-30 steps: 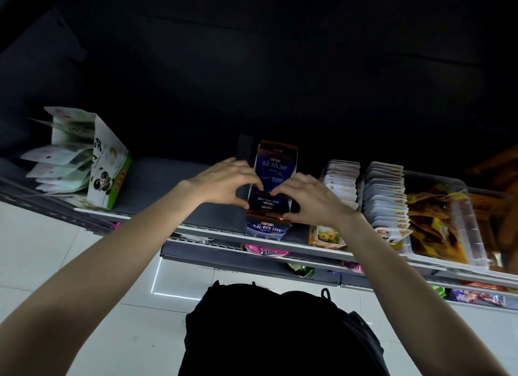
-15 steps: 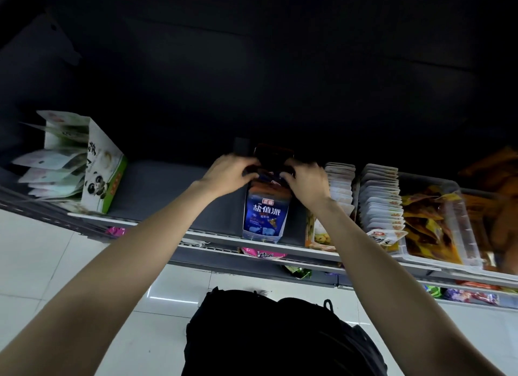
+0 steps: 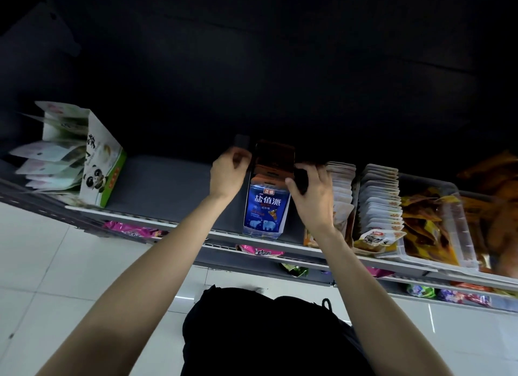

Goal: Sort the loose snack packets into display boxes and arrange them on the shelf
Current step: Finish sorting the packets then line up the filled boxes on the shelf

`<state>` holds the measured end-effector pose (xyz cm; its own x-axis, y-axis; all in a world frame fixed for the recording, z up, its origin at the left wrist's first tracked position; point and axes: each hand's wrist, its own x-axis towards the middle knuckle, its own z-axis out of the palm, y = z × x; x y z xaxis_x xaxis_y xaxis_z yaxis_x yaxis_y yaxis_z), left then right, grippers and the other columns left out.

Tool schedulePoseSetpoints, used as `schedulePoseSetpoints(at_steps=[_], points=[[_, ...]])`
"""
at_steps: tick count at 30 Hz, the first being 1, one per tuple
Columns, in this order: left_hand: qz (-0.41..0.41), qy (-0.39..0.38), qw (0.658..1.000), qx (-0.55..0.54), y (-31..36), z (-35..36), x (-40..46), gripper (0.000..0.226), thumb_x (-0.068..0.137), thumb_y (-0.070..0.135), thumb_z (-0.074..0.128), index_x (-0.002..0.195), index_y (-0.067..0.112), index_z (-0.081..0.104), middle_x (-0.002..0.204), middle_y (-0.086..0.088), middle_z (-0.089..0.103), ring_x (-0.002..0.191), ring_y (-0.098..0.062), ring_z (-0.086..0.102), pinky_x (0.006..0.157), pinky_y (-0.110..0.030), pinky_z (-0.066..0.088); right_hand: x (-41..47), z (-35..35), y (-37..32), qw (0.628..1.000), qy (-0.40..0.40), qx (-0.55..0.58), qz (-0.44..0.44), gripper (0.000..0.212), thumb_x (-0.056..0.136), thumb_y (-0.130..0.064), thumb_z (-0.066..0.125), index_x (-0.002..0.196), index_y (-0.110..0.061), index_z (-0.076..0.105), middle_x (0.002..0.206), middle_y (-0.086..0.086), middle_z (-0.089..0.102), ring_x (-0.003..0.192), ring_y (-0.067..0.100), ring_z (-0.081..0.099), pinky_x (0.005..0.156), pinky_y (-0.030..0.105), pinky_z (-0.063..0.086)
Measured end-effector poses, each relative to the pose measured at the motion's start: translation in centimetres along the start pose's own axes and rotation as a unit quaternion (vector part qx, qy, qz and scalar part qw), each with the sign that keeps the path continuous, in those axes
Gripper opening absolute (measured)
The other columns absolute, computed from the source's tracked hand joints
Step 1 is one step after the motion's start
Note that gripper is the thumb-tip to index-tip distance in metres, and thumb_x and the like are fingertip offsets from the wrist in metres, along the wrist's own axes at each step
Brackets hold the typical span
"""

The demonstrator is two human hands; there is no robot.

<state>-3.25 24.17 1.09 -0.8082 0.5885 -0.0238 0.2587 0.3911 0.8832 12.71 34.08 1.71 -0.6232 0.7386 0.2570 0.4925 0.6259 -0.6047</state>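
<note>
Head view: blue packet box [image 3: 266, 207] upright at shelf [image 3: 168, 190] front, between our hands. Left hand [image 3: 228, 174] blurred, grip unclear; right hand [image 3: 311, 190] fingers spread, loose. We judge box placed; panda box [image 3: 102, 162] packets left.

One head-worn wide-angle view, looking forward and steeply down at a shelf [image 3: 168, 190] from close above.

The camera sits over the person's own body, whose dark clothing fills the bottom centre, with both forearms running up from the lower corners toward mid-frame. The shelf edge crosses the frame on a slant, higher on the left, lower on the right, and bends with the lens. White floor tiles [image 3: 42, 263] lie below and to the left; the top half is dark shelving back. There is no second view to share anything with.
</note>
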Motion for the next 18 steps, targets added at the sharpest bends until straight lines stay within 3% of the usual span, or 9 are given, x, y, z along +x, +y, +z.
schedulePoseSetpoints(at_steps=[2,5,7,11,14,16,18], points=[[-0.026,-0.032,0.999,-0.007,0.0,0.1,-1.2,0.028,0.097,0.027,0.047,0.121,0.017,0.058,0.12,-0.002,0.061,0.107,-0.017,0.059,0.088,-0.024,0.044,-1.3,0.4,0.5,0.999,-0.029,-0.017,0.01,0.042,0.089,-0.022,0.064,0.127,-0.007,0.055,0.126,0.012,0.052,0.117,0.027,0.046,0.093,0.034,0.042],[-0.027,-0.128,0.991,0.01,-0.7,0.8,-3.1,0.049,0.095,0.03,0.051,0.142,0.022,0.038,0.143,0.0,0.044,0.129,-0.015,0.043,0.106,-0.035,0.037,-1.8,1.4,0.3,0.995,-0.099,-0.01,0.025,0.058,0.091,-0.019,0.059,0.144,-0.011,0.036,0.143,0.01,0.039,0.128,0.028,0.035,0.104,0.034,0.034],[-0.009,-0.149,0.988,0.033,-1.0,1.5,-3.9,0.068,0.09,0.023,0.06,0.148,0.026,0.024,0.15,0.001,0.034,0.133,-0.017,0.038,0.109,-0.038,0.034,-1.3,2.0,-0.2,0.991,-0.128,-0.029,0.035,0.064,0.093,-0.023,0.055,0.149,-0.014,0.023,0.149,0.011,0.028,0.131,0.029,0.029,0.105,0.034,0.032],[0.02,-0.108,0.992,0.069,-0.8,2.1,-4.4,0.086,0.084,0.014,0.068,0.15,0.025,0.013,0.151,0.0,0.028,0.125,-0.018,0.045,0.092,-0.024,0.039,0.7,2.6,-0.3,0.974,-0.157,-0.156,0.053,0.067,0.097,-0.036,0.043,0.151,-0.017,0.008,0.153,0.015,0.014,0.131,0.035,0.026,0.104,0.043,0.033],[0.083,-0.098,0.976,0.176,-1.2,2.3,-4.8,0.092,0.081,0.016,0.071,0.15,0.028,0.011,0.155,-0.003,0.015,0.127,-0.024,0.044,0.087,-0.028,0.05,0.9,2.4,-0.1,0.961,-0.137,-0.241,-0.006,0.076,0.094,-0.032,0.051,0.151,-0.016,0.005,0.153,0.016,0.017,0.129,0.034,0.032,0.102,0.043,0.038],[0.093,-0.094,0.966,0.222,-1.5,2.4,-5.0,0.094,0.08,0.019,0.072,0.149,0.031,0.009,0.156,-0.005,0.007,0.131,-0.028,0.039,0.085,-0.032,0.052,0.4,2.1,0.1,0.972,-0.095,-0.214,-0.014,0.078,0.088,-0.02,0.06,0.15,-0.014,0.014,0.147,0.016,0.029,0.123,0.035,0.041,0.092,0.043,0.047],[0.044,-0.095,0.976,0.189,-1.5,2.6,-5.0,0.099,0.079,0.021,0.073,0.15,0.027,0.004,0.157,-0.006,0.009,0.122,-0.028,0.05,0.083,-0.032,0.051,-0.2,2.1,0.2,0.983,-0.103,-0.143,0.04,0.077,0.086,-0.016,0.064,0.148,-0.013,0.019,0.139,0.017,0.038,0.115,0.035,0.049,0.083,0.042,0.05]])
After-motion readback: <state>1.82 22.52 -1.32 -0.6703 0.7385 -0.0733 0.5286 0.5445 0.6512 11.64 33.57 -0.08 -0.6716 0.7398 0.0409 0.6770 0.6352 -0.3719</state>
